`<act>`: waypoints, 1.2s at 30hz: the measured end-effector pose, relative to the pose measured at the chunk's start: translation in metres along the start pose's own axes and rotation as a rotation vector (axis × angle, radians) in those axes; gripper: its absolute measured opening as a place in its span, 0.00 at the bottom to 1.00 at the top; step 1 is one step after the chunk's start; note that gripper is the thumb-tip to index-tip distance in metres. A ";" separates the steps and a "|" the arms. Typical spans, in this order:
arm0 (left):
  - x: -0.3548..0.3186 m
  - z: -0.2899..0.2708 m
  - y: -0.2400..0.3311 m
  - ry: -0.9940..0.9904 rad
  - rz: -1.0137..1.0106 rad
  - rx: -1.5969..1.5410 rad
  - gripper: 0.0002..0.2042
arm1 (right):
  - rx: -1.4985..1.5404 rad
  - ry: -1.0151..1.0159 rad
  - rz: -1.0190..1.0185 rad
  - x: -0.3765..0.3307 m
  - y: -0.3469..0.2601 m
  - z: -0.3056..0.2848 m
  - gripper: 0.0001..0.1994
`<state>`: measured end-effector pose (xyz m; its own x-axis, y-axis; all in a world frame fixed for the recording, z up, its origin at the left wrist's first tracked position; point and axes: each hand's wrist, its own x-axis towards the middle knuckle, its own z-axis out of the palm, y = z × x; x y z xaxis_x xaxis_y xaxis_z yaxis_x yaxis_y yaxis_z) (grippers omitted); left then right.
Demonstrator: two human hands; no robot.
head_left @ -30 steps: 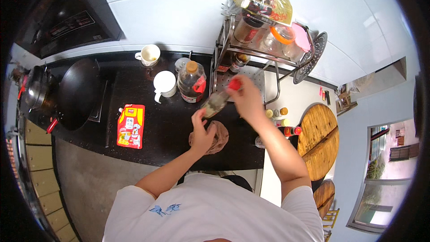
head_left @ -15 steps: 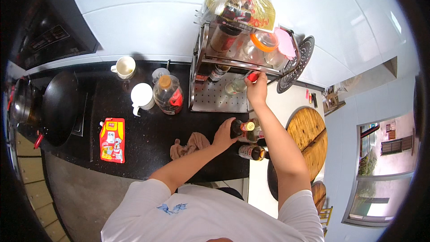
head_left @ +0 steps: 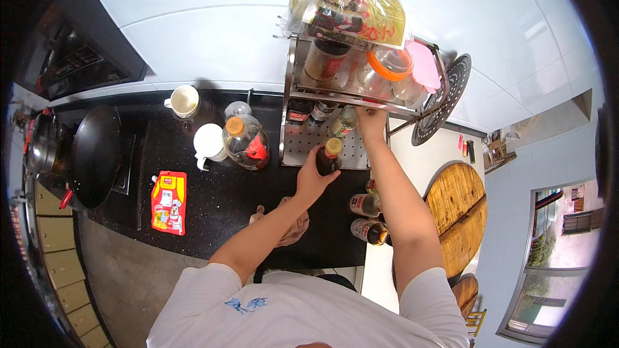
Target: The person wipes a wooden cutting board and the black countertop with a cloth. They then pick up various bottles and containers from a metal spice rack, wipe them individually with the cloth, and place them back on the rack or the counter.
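Note:
My left hand (head_left: pixel 311 174) is wrapped round a dark sauce bottle (head_left: pixel 329 160) with a yellow cap, held upright at the front edge of the rack's perforated lower shelf (head_left: pixel 298 153). My right hand (head_left: pixel 372 124) reaches in under the upper shelf, its fingers closed at the top of a clear glass bottle (head_left: pixel 345 121) with a pale green label. The rack's bar partly hides those fingertips and the bottle's top. Behind, on the same shelf, stand a dark bottle (head_left: pixel 298 111) and another dark-necked bottle (head_left: pixel 322 111).
Several bottles, among them a clear one (head_left: pixel 365 205) and a dark one (head_left: pixel 369 231), stand beside my right forearm. A brown cloth (head_left: pixel 293 227) lies by my left forearm. Leftward are a large jug (head_left: pixel 245 145), white mugs (head_left: pixel 209 142), a red pouch (head_left: pixel 169 203) and a wok (head_left: pixel 97 154).
My left hand has lifted the dark bottle from the group at the counter's right and brought it up to the rack. My right hand has gone slightly deeper under the upper shelf.

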<state>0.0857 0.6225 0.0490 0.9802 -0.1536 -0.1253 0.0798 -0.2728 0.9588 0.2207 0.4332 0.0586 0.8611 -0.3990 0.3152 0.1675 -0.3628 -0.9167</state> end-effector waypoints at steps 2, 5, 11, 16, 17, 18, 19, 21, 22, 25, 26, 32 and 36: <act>0.014 -0.003 -0.006 0.075 0.080 0.033 0.42 | -0.047 -0.060 0.090 -0.004 0.006 0.001 0.26; 0.030 -0.006 -0.006 0.212 0.143 0.043 0.40 | -0.069 -0.144 0.478 -0.006 0.008 0.007 0.29; 0.062 -0.012 -0.024 0.324 0.129 0.026 0.40 | -0.010 -0.087 0.488 0.000 0.042 0.023 0.30; 0.070 -0.024 -0.025 0.373 0.112 0.074 0.41 | -0.063 -0.136 0.360 0.017 0.054 0.046 0.28; 0.070 -0.035 -0.030 0.403 0.083 0.073 0.41 | -0.013 -0.198 0.434 0.014 0.033 0.058 0.28; 0.072 -0.031 -0.027 0.393 0.070 0.048 0.41 | -0.036 -0.186 0.415 0.020 0.040 0.055 0.30; 0.074 -0.027 -0.026 0.416 0.109 0.064 0.42 | -0.058 -0.176 0.397 0.026 0.048 0.052 0.33; 0.079 0.002 -0.019 0.410 0.207 0.053 0.43 | -0.267 -0.059 0.169 0.033 0.102 0.019 0.29; 0.082 0.007 -0.021 0.385 0.229 0.020 0.46 | -0.337 -0.027 0.103 0.031 0.108 0.013 0.29; 0.077 -0.012 -0.032 0.422 0.179 -0.032 0.49 | -0.231 -0.156 0.430 0.000 0.041 0.039 0.31; 0.076 -0.015 -0.037 0.445 0.140 0.019 0.52 | -0.125 -0.261 0.698 -0.009 0.009 0.041 0.33; 0.042 0.004 -0.055 0.215 -0.036 -0.459 0.53 | 0.064 -0.706 0.741 -0.056 -0.044 0.041 0.39; 0.001 0.000 -0.066 0.193 -0.184 -0.114 0.49 | 0.192 -0.596 0.524 -0.082 -0.003 0.064 0.39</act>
<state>0.0816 0.6400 -0.0148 0.9627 0.0749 -0.2599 0.2692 -0.1689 0.9482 0.1799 0.5210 0.0198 0.9522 0.0575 -0.3001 -0.2952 -0.0816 -0.9520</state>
